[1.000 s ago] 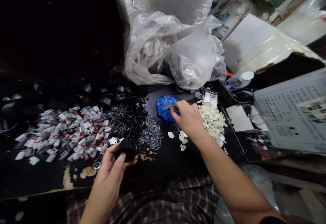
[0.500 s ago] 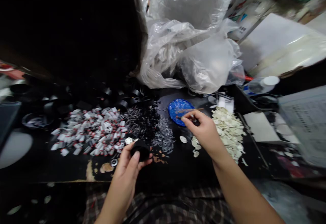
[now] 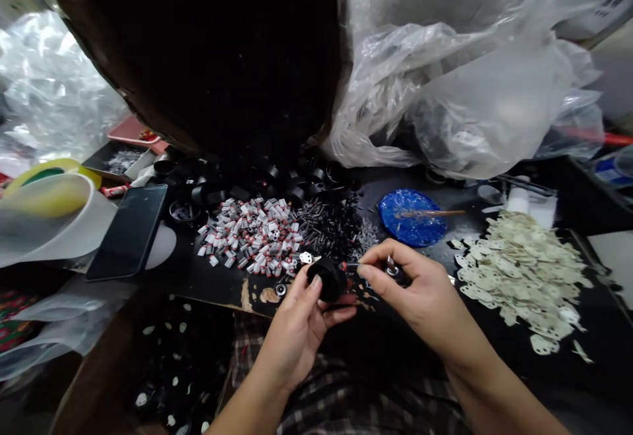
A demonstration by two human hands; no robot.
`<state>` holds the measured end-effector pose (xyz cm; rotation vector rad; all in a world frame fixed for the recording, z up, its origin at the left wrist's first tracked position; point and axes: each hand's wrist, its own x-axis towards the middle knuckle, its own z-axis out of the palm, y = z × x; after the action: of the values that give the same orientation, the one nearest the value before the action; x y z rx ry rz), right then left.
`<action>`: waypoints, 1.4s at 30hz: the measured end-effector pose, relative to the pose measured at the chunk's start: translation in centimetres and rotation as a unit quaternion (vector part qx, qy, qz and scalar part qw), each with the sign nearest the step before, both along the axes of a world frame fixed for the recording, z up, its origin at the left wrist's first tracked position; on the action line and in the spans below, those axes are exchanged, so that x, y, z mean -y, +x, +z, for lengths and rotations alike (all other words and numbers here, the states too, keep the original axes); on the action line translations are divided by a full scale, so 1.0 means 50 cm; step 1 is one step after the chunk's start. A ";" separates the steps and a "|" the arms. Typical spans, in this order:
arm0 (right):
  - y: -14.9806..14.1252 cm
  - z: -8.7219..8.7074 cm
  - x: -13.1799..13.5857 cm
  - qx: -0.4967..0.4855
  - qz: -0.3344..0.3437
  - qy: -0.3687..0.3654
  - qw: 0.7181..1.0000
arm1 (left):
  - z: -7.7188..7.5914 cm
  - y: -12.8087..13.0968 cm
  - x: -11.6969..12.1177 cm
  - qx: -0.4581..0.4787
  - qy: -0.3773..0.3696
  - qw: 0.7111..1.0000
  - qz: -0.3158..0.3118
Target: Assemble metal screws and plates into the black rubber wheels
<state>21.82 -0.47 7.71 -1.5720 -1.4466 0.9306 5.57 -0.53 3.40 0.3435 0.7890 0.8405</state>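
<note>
My left hand (image 3: pixel 301 319) is closed around a black round hollow cup-like part (image 3: pixel 324 279), its opening turned to the right. Close beside that opening, my right hand (image 3: pixel 410 290) pinches a thin dark rod with a reddish tip (image 3: pixel 345 266) between thumb and forefinger. A thicker dark piece with a shiny pointed end (image 3: pixel 394 270) shows inside the same hand; whether it joins the rod I cannot tell. Just beyond the right hand lies a blue round dish (image 3: pixel 415 234) smeared with a glossy substance, with a brown stick (image 3: pixel 438 213) across it.
White-grey cylinders with red ends (image 3: pixel 252 234) are heaped left of dark springs and small black parts (image 3: pixel 329 224). Pale flat plates (image 3: pixel 524 270) form a pile at right. A phone (image 3: pixel 129 231) lies at left; plastic bags (image 3: pixel 475 105) and a large dark box (image 3: pixel 208 59) stand behind.
My right hand has moved from the blue dish toward the black cup-like part, bringing the reddish tip near its opening. The camera view has turned left.
</note>
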 end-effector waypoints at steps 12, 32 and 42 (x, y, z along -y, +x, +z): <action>0.001 -0.008 0.038 0.099 0.097 0.058 0.989 | -0.008 -0.032 0.027 -0.192 0.154 0.969 -0.007; -0.043 -0.083 0.035 0.296 0.128 -0.029 0.946 | -0.053 -0.049 0.049 -0.110 0.011 0.991 0.081; -0.055 -0.095 0.028 0.259 0.110 0.015 0.960 | -0.047 -0.041 0.004 -0.118 0.038 0.986 0.107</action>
<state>19.09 -1.88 2.95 -1.7356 -2.0208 0.6328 3.50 -0.74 1.05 0.4364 1.0293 1.0464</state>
